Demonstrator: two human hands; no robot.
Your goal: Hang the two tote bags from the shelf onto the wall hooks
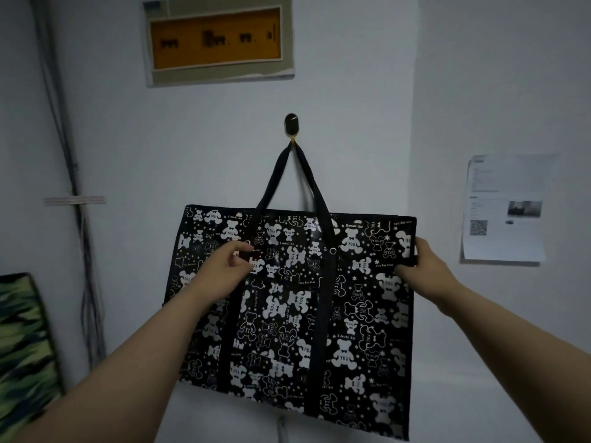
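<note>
A black tote bag (297, 311) printed with white bears hangs flat against the white wall. Its dark strap (307, 174) is looped over a dark oval wall hook (291, 124). My left hand (224, 266) pinches the bag's front near the upper left, close to the left strap. My right hand (422, 262) grips the bag's upper right edge. A camouflage-patterned bag (22, 346) shows at the far left edge, partly cut off; how it is held up is hidden.
An orange-windowed panel box (217, 39) is set in the wall above the hook. Cables (80, 219) run down the wall on the left. A printed paper sheet (505, 209) is stuck on the side wall to the right.
</note>
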